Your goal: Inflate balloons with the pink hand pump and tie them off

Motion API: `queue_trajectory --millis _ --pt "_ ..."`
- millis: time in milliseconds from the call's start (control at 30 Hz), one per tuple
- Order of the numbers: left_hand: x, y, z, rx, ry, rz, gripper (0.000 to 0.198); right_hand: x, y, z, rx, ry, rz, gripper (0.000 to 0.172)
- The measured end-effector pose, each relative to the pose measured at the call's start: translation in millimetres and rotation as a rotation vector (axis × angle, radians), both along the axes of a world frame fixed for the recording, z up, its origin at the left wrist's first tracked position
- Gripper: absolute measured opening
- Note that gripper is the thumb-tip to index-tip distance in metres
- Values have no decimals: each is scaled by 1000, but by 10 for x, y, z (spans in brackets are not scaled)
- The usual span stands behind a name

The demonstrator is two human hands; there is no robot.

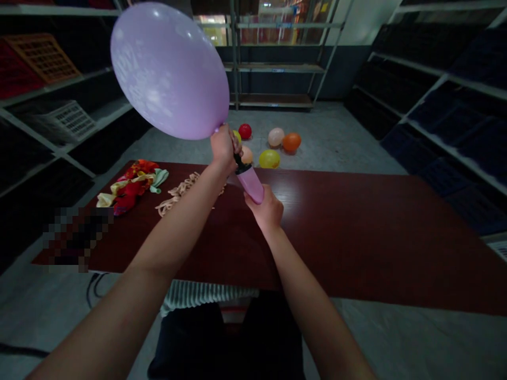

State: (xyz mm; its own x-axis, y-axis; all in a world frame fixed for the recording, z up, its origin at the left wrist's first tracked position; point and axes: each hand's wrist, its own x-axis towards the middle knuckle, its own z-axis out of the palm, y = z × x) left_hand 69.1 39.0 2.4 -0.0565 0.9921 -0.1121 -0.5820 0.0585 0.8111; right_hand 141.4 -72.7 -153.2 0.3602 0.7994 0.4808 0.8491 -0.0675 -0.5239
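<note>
From where I watch remotely, a heap of limp red, yellow and mint balloons [132, 186] lies at the left of the dark red table [348, 237], with a tangle of beige balloons [180, 192] just beside it. Moving right, the left hand [224, 149] is clamped around the neck of an inflated lilac balloon [168, 71], held up above the table; it looks light, soft and fragile, best taken by the neck. Further right, the right hand [266, 210] is closed around a pink hand pump [250, 183], whose black nozzle [239, 164] meets the left hand.

The person wears a pale ribbed top [208, 296] and dark trousers [225, 343], with bare forearms [158, 248] and hands [266, 210].
</note>
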Motion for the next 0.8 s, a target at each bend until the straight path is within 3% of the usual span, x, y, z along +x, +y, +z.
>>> queue_trajectory --millis 133,300,533,800 --pt "-17 0 -34 -2 8 24 41 14 -1 6 -12 8 10 48" --pt "-322 87 -159 -108 -81 145 42 -10 -5 67 -54 -59 120 47" --pt "-927 18 -285 -135 -178 300 39 -44 -51 94 -53 -241 240 46" --pt "-1856 -80 -159 -26 -282 423 42 -75 -102 53 -13 -347 375 50"
